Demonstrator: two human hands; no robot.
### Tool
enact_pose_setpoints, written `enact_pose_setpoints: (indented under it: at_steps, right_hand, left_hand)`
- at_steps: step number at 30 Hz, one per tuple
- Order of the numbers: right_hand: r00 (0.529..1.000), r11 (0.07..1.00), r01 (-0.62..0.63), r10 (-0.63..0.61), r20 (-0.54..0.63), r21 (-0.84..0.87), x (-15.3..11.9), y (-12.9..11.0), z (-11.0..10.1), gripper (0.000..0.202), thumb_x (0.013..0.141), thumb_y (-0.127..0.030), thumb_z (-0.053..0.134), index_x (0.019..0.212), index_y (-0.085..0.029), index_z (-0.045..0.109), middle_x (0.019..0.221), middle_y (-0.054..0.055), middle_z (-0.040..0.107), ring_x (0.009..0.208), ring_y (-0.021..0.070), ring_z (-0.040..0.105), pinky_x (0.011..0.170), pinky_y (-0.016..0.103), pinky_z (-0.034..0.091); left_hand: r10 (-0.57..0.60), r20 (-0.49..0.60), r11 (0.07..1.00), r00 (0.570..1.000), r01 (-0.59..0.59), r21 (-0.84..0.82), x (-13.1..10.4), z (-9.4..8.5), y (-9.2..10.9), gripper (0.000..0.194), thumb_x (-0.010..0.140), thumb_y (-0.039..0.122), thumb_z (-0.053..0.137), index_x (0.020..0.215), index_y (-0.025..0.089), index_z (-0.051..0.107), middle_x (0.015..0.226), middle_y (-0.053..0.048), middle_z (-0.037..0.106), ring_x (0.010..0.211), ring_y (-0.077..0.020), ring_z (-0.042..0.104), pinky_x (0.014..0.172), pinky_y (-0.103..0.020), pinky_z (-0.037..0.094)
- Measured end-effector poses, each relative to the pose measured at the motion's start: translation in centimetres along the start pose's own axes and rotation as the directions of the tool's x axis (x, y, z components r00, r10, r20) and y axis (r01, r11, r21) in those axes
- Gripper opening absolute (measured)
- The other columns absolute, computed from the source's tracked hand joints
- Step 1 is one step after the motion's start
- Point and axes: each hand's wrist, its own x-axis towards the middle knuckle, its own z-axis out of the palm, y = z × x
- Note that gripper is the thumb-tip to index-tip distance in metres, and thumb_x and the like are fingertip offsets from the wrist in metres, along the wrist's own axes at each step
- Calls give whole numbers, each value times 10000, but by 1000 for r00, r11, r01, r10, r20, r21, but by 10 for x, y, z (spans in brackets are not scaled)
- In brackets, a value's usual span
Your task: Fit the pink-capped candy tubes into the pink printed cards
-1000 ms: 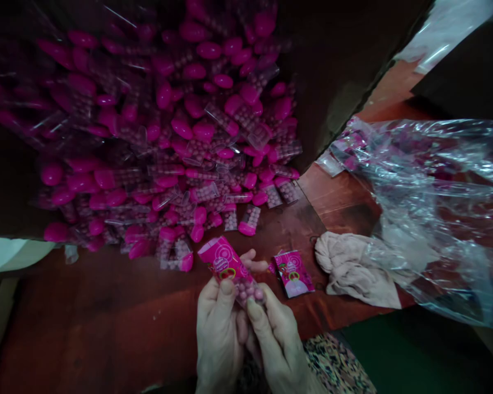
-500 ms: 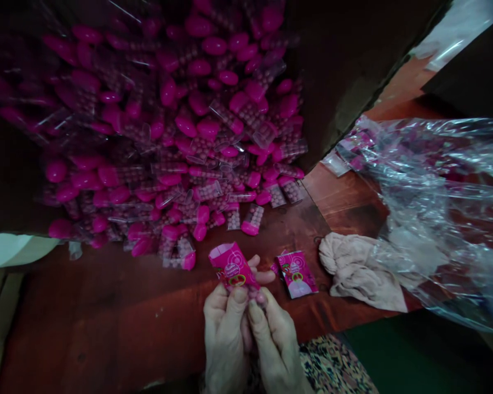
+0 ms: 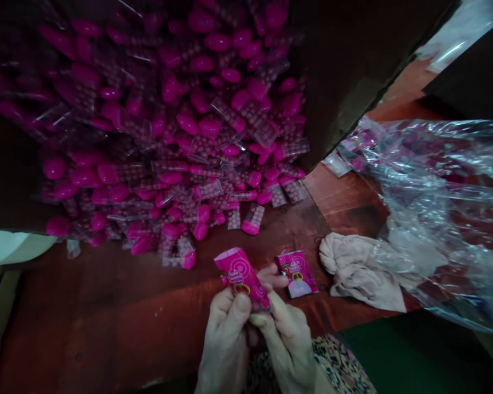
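1. Pink sleeve (image 3: 240,273): in both hands, near side of the container pile (image 3: 210,127), not touching it. Tilted, upper end toward the pile.
2. Left hand (image 3: 225,339): gripping the sleeve, thumb flat on the printed face. Right hand (image 3: 290,336): pinching its lower end.
3. Handling (judgement): film looks thin, would likely crease. Light, even pressure; left thumb steadies the face, right fingertips work the lower end straight, no twisting.
4. Sleeve contents: can't tell, fingers cover the lower end.
5. Container pile: clear tubes, bulbous pink caps, pale pink beads inside. Jumbled, many on their sides; caps look on where visible.
6. Printed stack (image 3: 299,276): near side of the pile, toward its right; pink pieces, count unclear.
7. Clear plastic bag (image 3: 443,219): right of the pile; pink printed pieces show through, blurry.
8. Pale cloth (image 3: 353,268): right and near side of the pile, partly under the bag.
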Motion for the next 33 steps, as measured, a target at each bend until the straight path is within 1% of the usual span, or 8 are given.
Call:
enact_pose_setpoints:
  at_steps: [3, 5, 9, 12, 15, 24, 29, 33]
  right_hand:
    - [996, 998, 61, -58, 69, -36, 5, 4, -5, 349, 919, -352, 409, 1071, -159, 656, 524, 8, 607, 443, 146, 562, 527, 220, 494]
    - [995, 997, 60, -57, 84, -40, 7, 5, -7, 362, 927, -365, 387, 1028, -176, 679, 514, 4, 598, 426, 142, 545, 516, 220, 490]
    - [996, 998, 59, -58, 74, -10, 12, 1, -8, 422, 932, -423, 341, 897, -216, 707, 608, 23, 651, 501, 147, 594, 542, 218, 492]
    - [995, 997, 60, -63, 74, 48, 17, -3, -9, 477, 919, -480, 334, 727, -225, 689, 536, 2, 613, 441, 127, 555, 471, 195, 460]
    - [996, 996, 55, -60, 73, 71, 20, -4, -10, 516, 894, -534, 346, 609, -220, 639, 498, 0, 588, 415, 125, 526, 446, 201, 445]
    - [990, 989, 126, -131, 57, 81, 16, 3, -9, 516, 911, -504, 323, 641, -232, 669, 484, 11, 620, 411, 142, 547, 435, 216, 438]
    - [987, 991, 125, -129, 94, 49, 15, 3, -6, 512, 917, -507, 301, 710, -224, 675, 469, 9, 608, 419, 144, 553, 458, 216, 439]
    - [989, 993, 109, -113, 99, 41, 7, 3, -7, 511, 909, -529, 285, 788, -240, 689, 555, 37, 654, 479, 168, 586, 495, 243, 462]
  left_hand:
    - [-48, 99, 997, 994, 54, -61, 2, -2, 0, 313, 798, 387, 554, 896, 143, 723, 985, -154, 696, 912, -255, 627, 766, -339, 488]
    - [-42, 96, 997, 994, 48, -64, 3, -1, 0, 301, 801, 375, 553, 898, 147, 724, 983, -151, 697, 929, -259, 625, 796, -351, 479]
    - [-12, 67, 998, 998, 16, -61, 6, 2, -2, 270, 780, 367, 585, 880, 160, 727, 980, -139, 699, 952, -263, 620, 829, -363, 469]
    - [-12, 44, 997, 999, 16, -79, 6, 3, -1, 257, 759, 375, 608, 864, 173, 728, 946, -127, 708, 947, -265, 624, 837, -373, 467]
    - [-5, 63, 997, 998, 10, -80, 5, 2, -1, 268, 729, 403, 634, 829, 175, 732, 925, -129, 711, 955, -279, 621, 839, -383, 466]
    - [37, 191, 997, 981, -24, -70, 6, -4, -6, 290, 705, 418, 652, 847, 180, 736, 1001, -139, 689, 999, -308, 590, 802, -383, 479]
    - [7, 154, 996, 988, 7, -91, 4, -9, -6, 263, 709, 390, 651, 857, 189, 735, 979, -132, 694, 932, -294, 621, 765, -377, 492]
    - [71, 132, 991, 989, -55, -121, -1, -9, -9, 287, 654, 427, 684, 808, 192, 741, 889, -126, 710, 1028, -328, 571, 851, -424, 445]
